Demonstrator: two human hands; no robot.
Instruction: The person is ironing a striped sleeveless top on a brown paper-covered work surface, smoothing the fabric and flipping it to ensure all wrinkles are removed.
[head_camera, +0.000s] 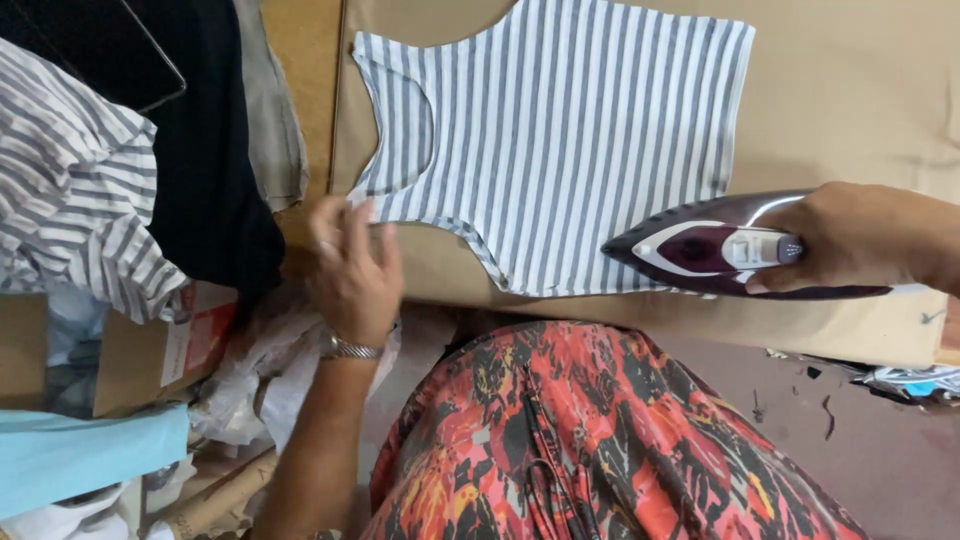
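Observation:
A grey-and-white striped sleeveless top (560, 130) lies flat on a tan padded board (850, 90). My right hand (860, 238) grips the handle of a dark maroon and white steam iron (700, 250), whose tip points left over the top's lower edge. My left hand (350, 265), with a metal watch on the wrist, has its fingers spread and touches the strap end of the top at the board's near edge. It holds nothing.
A pile of striped cloth (70, 190) and black fabric (210, 170) sits at the left. A cardboard box (120, 360), crumpled plastic (260, 370) and light blue cloth (80, 450) lie below. My red patterned garment (590, 440) fills the foreground.

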